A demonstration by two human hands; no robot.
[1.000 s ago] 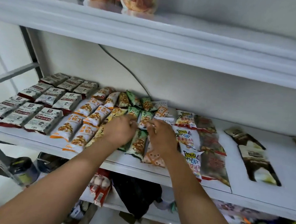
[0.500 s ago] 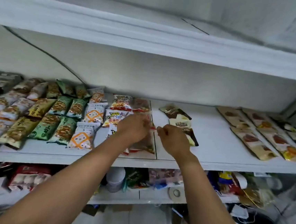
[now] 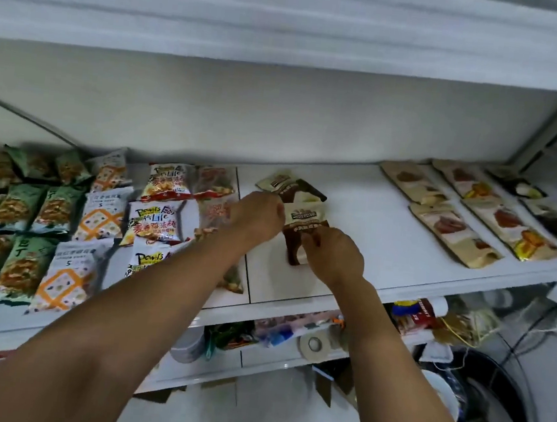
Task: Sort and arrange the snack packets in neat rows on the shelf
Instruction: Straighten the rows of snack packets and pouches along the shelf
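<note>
**Two hands on a brown packet**

The front brown and cream snack packet lies flat in the middle of the white shelf. The right hand curls its fingers round the packet's near end, so its grip is closed on it. The left hand is curled at the packet's left edge. I cannot tell if its grip holds the packet. A second brown and cream packet lies just behind. To the left lie rows of green packets, white packets with orange crosses and yellow and red packets. To the right lie rows of tan packets.
</note>
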